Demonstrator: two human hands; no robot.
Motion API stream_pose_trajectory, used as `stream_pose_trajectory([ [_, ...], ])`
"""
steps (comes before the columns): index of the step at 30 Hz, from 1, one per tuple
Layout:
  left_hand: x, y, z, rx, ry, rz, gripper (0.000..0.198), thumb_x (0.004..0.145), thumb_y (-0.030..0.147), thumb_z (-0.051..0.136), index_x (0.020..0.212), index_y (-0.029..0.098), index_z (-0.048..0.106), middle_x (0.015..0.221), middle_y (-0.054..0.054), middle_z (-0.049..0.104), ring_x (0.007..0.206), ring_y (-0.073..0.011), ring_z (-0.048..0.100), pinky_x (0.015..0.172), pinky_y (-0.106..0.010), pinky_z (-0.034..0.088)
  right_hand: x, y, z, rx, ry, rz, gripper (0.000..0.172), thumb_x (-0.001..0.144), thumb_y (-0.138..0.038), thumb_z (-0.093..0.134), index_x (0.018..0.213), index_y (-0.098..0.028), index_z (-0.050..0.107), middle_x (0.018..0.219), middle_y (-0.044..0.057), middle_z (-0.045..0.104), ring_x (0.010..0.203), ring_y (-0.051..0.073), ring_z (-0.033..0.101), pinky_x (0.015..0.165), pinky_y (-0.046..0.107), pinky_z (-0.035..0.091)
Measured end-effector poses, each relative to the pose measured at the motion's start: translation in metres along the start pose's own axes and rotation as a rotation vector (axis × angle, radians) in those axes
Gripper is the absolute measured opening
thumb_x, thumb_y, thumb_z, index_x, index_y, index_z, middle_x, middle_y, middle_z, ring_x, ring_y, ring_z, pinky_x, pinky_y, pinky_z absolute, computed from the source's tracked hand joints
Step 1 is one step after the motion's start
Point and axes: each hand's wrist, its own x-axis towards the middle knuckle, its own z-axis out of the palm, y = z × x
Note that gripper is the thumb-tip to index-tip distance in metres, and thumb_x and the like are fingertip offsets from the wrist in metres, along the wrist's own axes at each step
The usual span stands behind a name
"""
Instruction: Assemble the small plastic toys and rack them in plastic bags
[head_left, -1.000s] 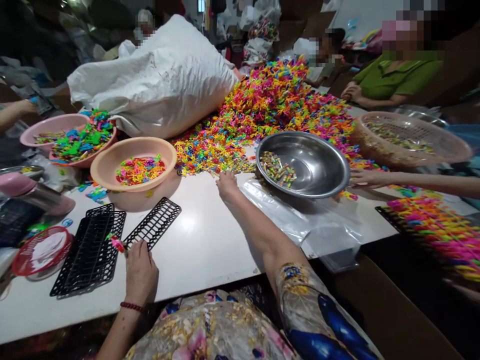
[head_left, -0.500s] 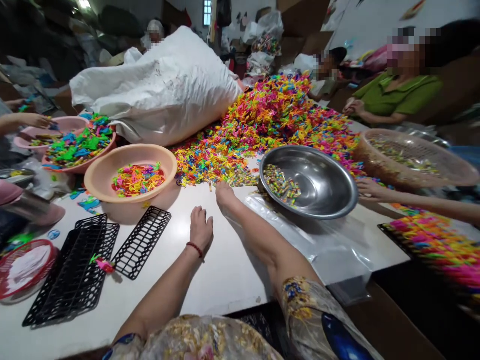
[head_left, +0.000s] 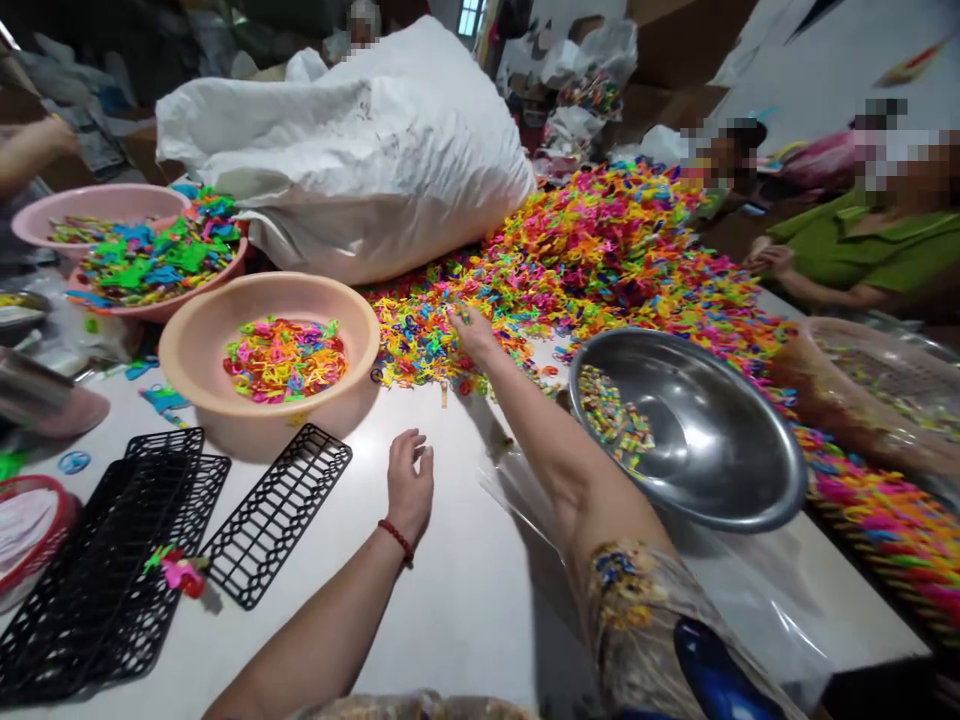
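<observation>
My right hand [head_left: 475, 337] reaches to the near edge of a big heap of small bright plastic pieces [head_left: 592, 240]. Its fingers are closed, and small multicoloured pieces show at the fingertips. My left hand [head_left: 410, 487], with a red bead bracelet at its wrist, rests over the white table [head_left: 465, 560]. Its fingers are loosely bent, thumb apart, holding nothing. To the right of my right forearm, a steel bowl [head_left: 720, 400] stands tilted, with small striped pieces [head_left: 615, 415] gathered at its left side. A peach basin [head_left: 180, 340] with plastic pieces lies left of my hands.
Black plastic grids [head_left: 281, 510] lie at left, a pink and green toy [head_left: 180, 572] beside them. A large white sack [head_left: 360, 150] backs the heap. Clear plastic sheeting [head_left: 750, 590] lies below the steel bowl. A person in green [head_left: 847, 245] sits at right.
My right hand has lifted from the table edge farther into the heap. The steel bowl has shifted nearer and tilted more. The co-worker's hand beside it is gone. My left hand stays put.
</observation>
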Motion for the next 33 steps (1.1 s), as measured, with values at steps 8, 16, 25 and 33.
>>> stream_pose_trajectory([
  [8, 0.008, -0.011, -0.002, -0.058, 0.148, -0.106, 0.04, 0.095, 0.027, 0.054, 0.134, 0.021, 0.047, 0.139, -0.016, 0.051, 0.13, -0.0227, 0.054, 0.108, -0.044, 0.051, 0.017, -0.006, 0.043, 0.046, -0.099, 0.013, 0.04, 0.096, -0.031, 0.056, 0.129, -0.01, 0.062, 0.129, 0.017, 0.065, 0.118, 0.027, 0.059, 0.103, 0.035, 0.043],
  [16, 0.029, -0.026, -0.019, 0.089, 0.335, -0.071, 0.065, 0.094, 0.037, 0.059, 0.149, 0.022, 0.03, 0.152, -0.017, 0.038, 0.142, -0.0244, 0.043, 0.114, -0.044, 0.044, -0.079, -0.009, 0.038, 0.13, -0.314, -0.233, 0.029, 0.095, -0.034, 0.058, 0.117, -0.018, 0.067, 0.113, 0.008, 0.071, 0.104, 0.022, 0.062, 0.095, 0.033, 0.046],
  [25, 0.036, -0.013, -0.031, -0.003, 0.316, -0.09, 0.024, 0.096, 0.039, 0.051, 0.091, 0.017, 0.06, 0.115, -0.011, 0.059, 0.117, -0.0205, 0.057, 0.104, -0.038, 0.047, -0.184, -0.017, -0.011, 0.798, -0.116, -0.034, 0.034, 0.089, -0.048, 0.06, 0.11, -0.021, 0.068, 0.111, 0.006, 0.071, 0.098, 0.018, 0.066, 0.079, 0.031, 0.055],
  [33, 0.056, -0.01, -0.047, 0.039, 0.155, -0.08, 0.03, 0.082, 0.038, 0.068, 0.1, 0.015, 0.062, 0.108, -0.008, 0.056, 0.107, -0.0208, 0.057, 0.105, -0.042, 0.045, -0.357, -0.005, -0.007, 1.25, -0.238, 0.473, 0.045, 0.064, -0.05, 0.086, 0.087, -0.017, 0.066, 0.08, 0.003, 0.068, 0.064, 0.012, 0.061, 0.052, 0.022, 0.049],
])
